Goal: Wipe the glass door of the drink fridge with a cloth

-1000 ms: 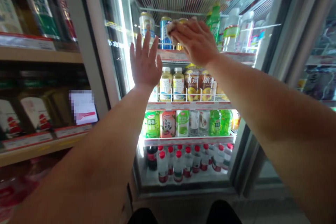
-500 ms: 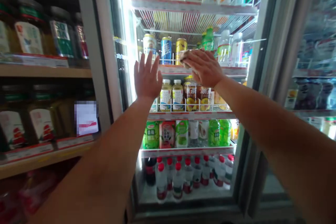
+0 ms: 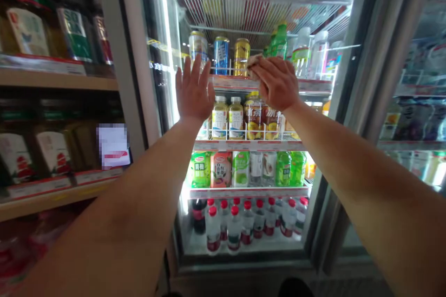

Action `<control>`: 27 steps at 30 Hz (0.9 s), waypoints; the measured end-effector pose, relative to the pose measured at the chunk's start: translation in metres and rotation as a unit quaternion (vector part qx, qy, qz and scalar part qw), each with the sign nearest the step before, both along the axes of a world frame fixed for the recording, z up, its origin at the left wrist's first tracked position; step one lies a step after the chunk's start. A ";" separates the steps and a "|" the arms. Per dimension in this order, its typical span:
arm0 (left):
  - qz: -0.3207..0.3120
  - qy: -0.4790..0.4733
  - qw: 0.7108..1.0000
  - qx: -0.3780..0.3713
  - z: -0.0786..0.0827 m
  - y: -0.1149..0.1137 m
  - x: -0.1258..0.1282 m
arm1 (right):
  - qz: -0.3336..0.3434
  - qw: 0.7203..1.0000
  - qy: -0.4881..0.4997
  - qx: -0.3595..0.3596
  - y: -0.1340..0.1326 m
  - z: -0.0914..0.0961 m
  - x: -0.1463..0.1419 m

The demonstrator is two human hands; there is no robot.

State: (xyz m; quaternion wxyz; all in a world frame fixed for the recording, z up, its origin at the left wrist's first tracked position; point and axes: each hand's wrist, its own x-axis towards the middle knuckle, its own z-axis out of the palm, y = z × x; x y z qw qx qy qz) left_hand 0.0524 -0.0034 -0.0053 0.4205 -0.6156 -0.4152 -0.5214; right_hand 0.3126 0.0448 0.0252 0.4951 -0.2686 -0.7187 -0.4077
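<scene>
My left hand (image 3: 194, 89) is raised with its fingers spread and palm toward the glass door (image 3: 230, 21) of a lit drinks fridge. It looks pressed flat to the glass, though the contact itself is hidden. To its right, my right hand (image 3: 280, 82) is closed over a crumpled, light brownish cloth (image 3: 254, 64), held up at the same pane. Behind the glass, near the hands, stand a blue can (image 3: 221, 55), a gold can (image 3: 241, 57) and a green bottle (image 3: 280, 42). Part of the cloth is covered by my fingers.
Fridge shelves hold bottles, cartons (image 3: 220, 170) and red-capped bottles (image 3: 234, 231) at the bottom. On the left, open wooden shelving (image 3: 59, 80) carries large bottles and a blurred-out white card (image 3: 113, 145). A metal door frame (image 3: 379, 55) and another fridge stand at the right.
My right hand and the cloth have slid a little to the right, off the front of the gold can. The view has tilted slightly downward. My left hand stays spread at nearly the same spot.
</scene>
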 end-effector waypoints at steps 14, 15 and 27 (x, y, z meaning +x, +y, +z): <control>0.030 -0.010 0.998 -0.045 0.005 0.008 -0.002 | 0.037 0.994 0.079 0.067 0.026 -0.004 0.000; 0.030 -0.010 0.998 -0.048 0.005 0.007 -0.002 | 0.037 0.986 0.143 0.074 0.031 -0.002 0.001; 0.039 -0.003 0.999 -0.035 0.003 0.000 0.001 | -0.017 0.998 -0.005 0.055 0.021 -0.012 0.003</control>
